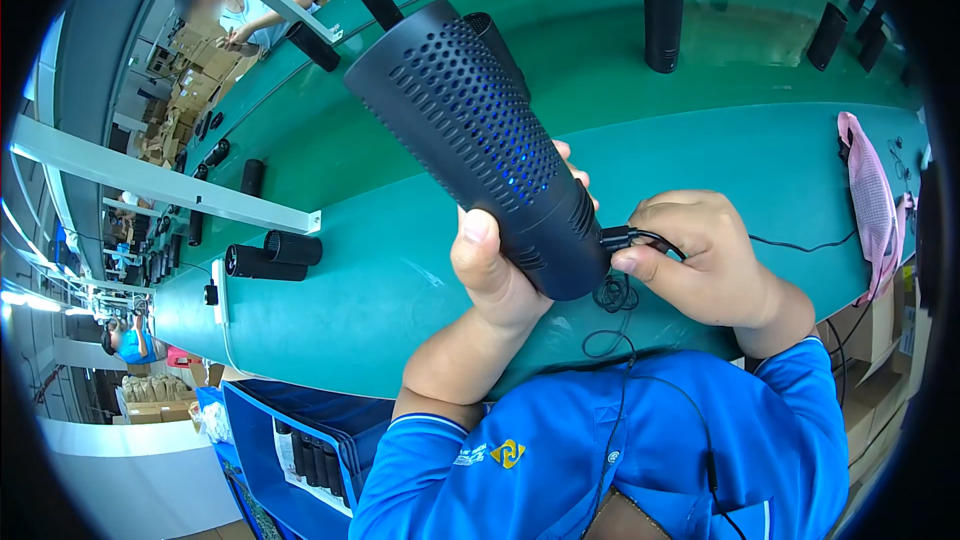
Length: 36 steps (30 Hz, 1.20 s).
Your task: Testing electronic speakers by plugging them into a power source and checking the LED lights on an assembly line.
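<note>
My left hand (pixel 495 275) is closed around the lower part of a black perforated cylinder (pixel 455 125), held tilted above the green table. Blue light glows through the holes in its side. With thumb and fingers pinched, my right hand (pixel 705 255) grips a black cable plug (pixel 617 238), which meets the cylinder near its base. Whether the plug is fully seated I cannot tell. A thin black cable (pixel 612 295) hangs in loops below the cylinder.
Several black cylinders, one (pixel 663 25) upright, stand on the green belt (pixel 590 70) beyond the table. Two more (pixel 265 262) lie at left. A pink mesh bag (pixel 872 200) is at the right edge. A blue bin (pixel 290 450) stands lower left. A co-worker (pixel 255 5) is far left.
</note>
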Each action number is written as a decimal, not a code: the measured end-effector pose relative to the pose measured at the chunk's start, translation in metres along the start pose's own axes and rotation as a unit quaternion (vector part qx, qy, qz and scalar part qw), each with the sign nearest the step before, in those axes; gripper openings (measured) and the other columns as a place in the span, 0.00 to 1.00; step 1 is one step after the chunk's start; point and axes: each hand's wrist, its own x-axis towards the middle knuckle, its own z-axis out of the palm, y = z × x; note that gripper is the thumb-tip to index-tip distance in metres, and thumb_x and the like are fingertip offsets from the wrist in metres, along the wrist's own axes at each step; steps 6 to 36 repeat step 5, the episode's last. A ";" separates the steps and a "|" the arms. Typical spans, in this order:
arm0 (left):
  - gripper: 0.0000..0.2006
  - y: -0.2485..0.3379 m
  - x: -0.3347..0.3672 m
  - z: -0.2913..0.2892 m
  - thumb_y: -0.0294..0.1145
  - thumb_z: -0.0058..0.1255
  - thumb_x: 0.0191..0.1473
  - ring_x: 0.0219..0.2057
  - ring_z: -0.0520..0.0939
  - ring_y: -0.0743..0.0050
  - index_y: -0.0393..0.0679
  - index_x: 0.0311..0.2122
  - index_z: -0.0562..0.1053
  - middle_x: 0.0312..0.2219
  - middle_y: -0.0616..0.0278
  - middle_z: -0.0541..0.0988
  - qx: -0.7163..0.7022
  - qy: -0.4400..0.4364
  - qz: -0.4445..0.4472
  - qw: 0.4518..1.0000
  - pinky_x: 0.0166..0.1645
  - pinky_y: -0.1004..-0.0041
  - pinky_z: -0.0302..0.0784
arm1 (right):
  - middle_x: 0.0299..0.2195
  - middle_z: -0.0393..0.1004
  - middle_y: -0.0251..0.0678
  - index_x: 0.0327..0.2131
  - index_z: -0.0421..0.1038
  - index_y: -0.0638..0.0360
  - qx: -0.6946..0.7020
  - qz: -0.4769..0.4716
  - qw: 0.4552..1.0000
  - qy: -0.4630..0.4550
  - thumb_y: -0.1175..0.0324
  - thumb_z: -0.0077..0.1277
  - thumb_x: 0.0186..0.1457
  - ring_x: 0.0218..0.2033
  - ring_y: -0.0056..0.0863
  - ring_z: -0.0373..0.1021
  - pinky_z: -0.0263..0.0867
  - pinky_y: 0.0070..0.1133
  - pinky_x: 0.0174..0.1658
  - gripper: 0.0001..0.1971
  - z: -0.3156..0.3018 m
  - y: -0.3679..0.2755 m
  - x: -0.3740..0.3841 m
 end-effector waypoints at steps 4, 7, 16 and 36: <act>0.32 0.001 -0.001 0.005 0.57 0.36 0.51 0.40 0.75 0.60 0.41 0.53 0.60 0.45 0.49 0.68 0.016 0.022 -0.011 1.000 0.36 0.65 0.76 | 0.18 0.69 0.33 0.24 0.72 0.64 -0.002 0.032 0.999 -0.015 0.74 0.54 0.46 0.16 0.25 0.60 0.56 0.20 0.20 0.04 -0.004 0.002 0.000; 0.32 0.001 -0.001 0.008 0.57 0.35 0.51 0.41 0.75 0.60 0.41 0.53 0.60 0.46 0.49 0.67 0.026 0.031 -0.015 0.999 0.36 0.65 0.76 | 0.18 0.69 0.33 0.24 0.72 0.64 0.000 0.045 0.999 -0.020 0.73 0.54 0.46 0.16 0.25 0.60 0.56 0.20 0.20 0.04 -0.005 0.002 0.000; 0.32 0.001 -0.001 0.008 0.57 0.35 0.51 0.41 0.75 0.60 0.41 0.53 0.60 0.46 0.49 0.67 0.026 0.031 -0.015 0.999 0.36 0.65 0.76 | 0.18 0.69 0.33 0.24 0.72 0.64 0.000 0.045 0.999 -0.020 0.73 0.54 0.46 0.16 0.25 0.60 0.56 0.20 0.20 0.04 -0.005 0.002 0.000; 0.32 0.001 -0.001 0.008 0.57 0.35 0.51 0.41 0.75 0.60 0.41 0.53 0.60 0.46 0.49 0.67 0.026 0.031 -0.015 0.999 0.36 0.65 0.76 | 0.18 0.69 0.33 0.24 0.72 0.64 0.000 0.045 0.999 -0.020 0.73 0.54 0.46 0.16 0.25 0.60 0.56 0.20 0.20 0.04 -0.005 0.002 0.000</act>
